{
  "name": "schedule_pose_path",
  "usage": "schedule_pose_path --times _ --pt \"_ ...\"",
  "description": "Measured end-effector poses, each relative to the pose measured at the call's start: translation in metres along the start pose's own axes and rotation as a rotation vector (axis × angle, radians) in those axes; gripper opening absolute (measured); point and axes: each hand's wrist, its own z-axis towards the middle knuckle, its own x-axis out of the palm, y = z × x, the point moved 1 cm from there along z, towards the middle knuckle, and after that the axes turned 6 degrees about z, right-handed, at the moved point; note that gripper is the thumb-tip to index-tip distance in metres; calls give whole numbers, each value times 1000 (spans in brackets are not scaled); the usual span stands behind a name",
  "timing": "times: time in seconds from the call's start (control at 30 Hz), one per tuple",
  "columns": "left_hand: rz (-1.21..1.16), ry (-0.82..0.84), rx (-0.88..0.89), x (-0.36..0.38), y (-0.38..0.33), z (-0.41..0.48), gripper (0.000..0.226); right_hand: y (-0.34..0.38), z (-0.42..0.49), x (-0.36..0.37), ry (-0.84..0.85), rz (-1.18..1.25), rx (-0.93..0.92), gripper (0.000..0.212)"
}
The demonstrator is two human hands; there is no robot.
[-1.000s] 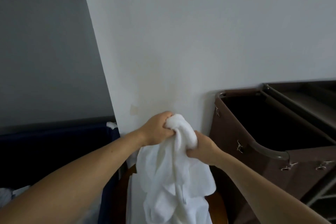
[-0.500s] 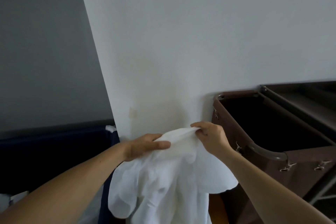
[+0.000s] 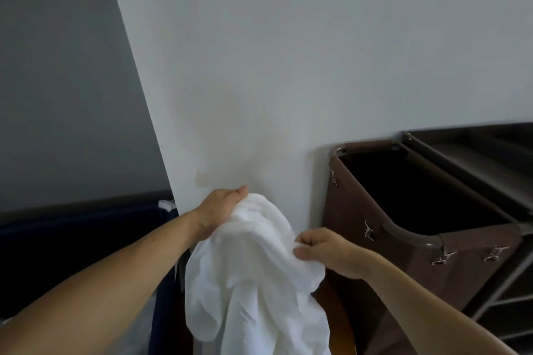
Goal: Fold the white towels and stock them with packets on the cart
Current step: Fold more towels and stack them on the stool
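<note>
Two bare forearms rise from the bottom corners toward the lower middle of the frame. Between them hangs a white towel (image 3: pixel 253 274), crumpled and unfolded, its loose folds dropping past the bottom edge. The right hand (image 3: pixel 327 251), lower middle-right, pinches the towel's right side, with thumb and curled fingers closed together on a fold of cloth. The left hand (image 3: pixel 217 207), a little higher and to the left, holds the bunched top of the towel. Its thumb lies pressed over the cloth; the other fingers are hidden under it, so I cannot tell how they lie. Just behind the towel's lower part a brown wooden surface (image 3: pixel 339 328) shows, mostly covered. At lower left stands a dark blue bin (image 3: pixel 86 236), with a bit of white cloth (image 3: pixel 166 204) at its upper right corner. At right is the cart (image 3: pixel 354 202) — its brown cloth side clipped to a curved metal rail (image 3: pixel 409 236), its mouth dark, a shelf (image 3: pixel 490 158) at the far right edge. Behind it all a white wall (image 3: pixel 288 66) fills the upper frame — a grey wall (image 3: pixel 57 66) lies at upper left
</note>
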Motion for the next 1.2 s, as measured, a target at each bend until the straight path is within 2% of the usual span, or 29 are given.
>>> schedule_pose_path --times 0.03,0.1,0.13,0.2,0.27,0.4,0.5,0.57,0.6,0.7,0.73,0.83,0.87,0.93,0.97,1.0,1.07,1.13,1.2 --pt "-19 -5 10 0 0 1 60 -2 0 3 14 -125 28 8" --pt "-67 6 19 0 2 3 69 -5 5 9 -63 -365 38 11" --pt "-77 15 26 0 2 3 69 -7 8 10 -117 -369 42 22" --pt "-110 18 43 2 1 2 64 -7 14 17 -185 -225 65 44" --pt "-144 23 60 3 0 2 63 -9 21 22 -225 -201 61 54" --pt "-190 59 86 7 -5 -2 56 -12 40 34 -307 -269 60 41" --pt "-206 37 63 -3 2 1 72 -5 43 33 -336 -423 9 36" --pt "-79 -25 38 -16 10 3 84 2 37 23 -392 -512 -33 36" --pt "29 -48 6 -22 17 5 82 7 33 16 -414 -549 -54 38" --pt "348 27 -124 -25 32 4 49 25 25 4 -360 -642 -109 41" --pt "404 97 -122 -20 31 2 45 31 24 3 -318 -658 -131 40" --pt "452 226 75 7 6 -4 65 50 25 6 -229 -689 -197 29" --pt "491 250 145 16 -2 -2 56 57 25 8 -225 -691 -226 28" --pt "626 276 206 29 -14 2 14 67 23 9 -230 -699 -281 28" --pt "635 271 218 31 -13 5 16 69 22 8 -237 -707 -293 28" --pt "590 266 219 31 -10 7 23 68 19 5 -259 -692 -291 28" --pt "336 235 192 28 -7 8 35 62 15 -2 -315 -515 -249 26" --pt "-23 145 152 22 -13 7 40 54 10 -8 -300 -338 -188 48" --pt "-336 71 87 17 -26 7 39 44 5 -9 -234 -291 -140 71"
